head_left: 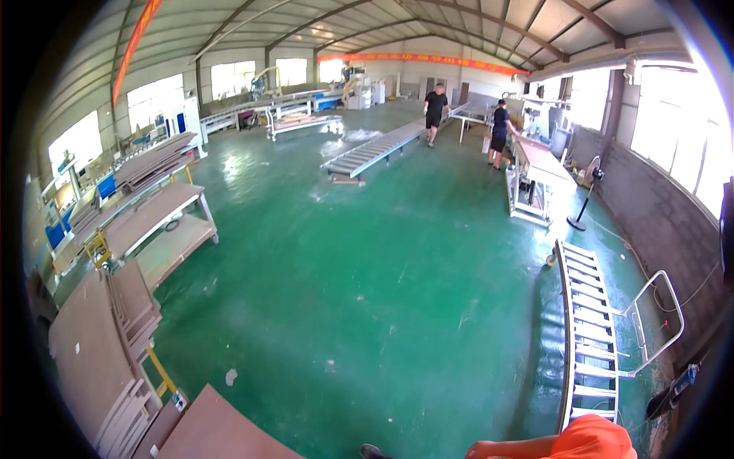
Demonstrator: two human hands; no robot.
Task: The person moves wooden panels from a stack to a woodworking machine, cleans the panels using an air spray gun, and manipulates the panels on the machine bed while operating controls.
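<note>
Above green floor (428,336) — right hand (482,450)

Bright windows (680,122) line both sides, and the green floor (367,275) gleams! Overhead, dark beams (598,21) span the pale ceiling (183,40); a grey wall (650,203) runs along the right.

Just left of the near end of the metal rack (590,333), the right hand (480,450) extends from an orange sleeve (592,440). Far left of the rack is a brown board (222,430); beyond it stand a fan (593,170), a workbench (539,157) and a co-worker (501,126).
</note>
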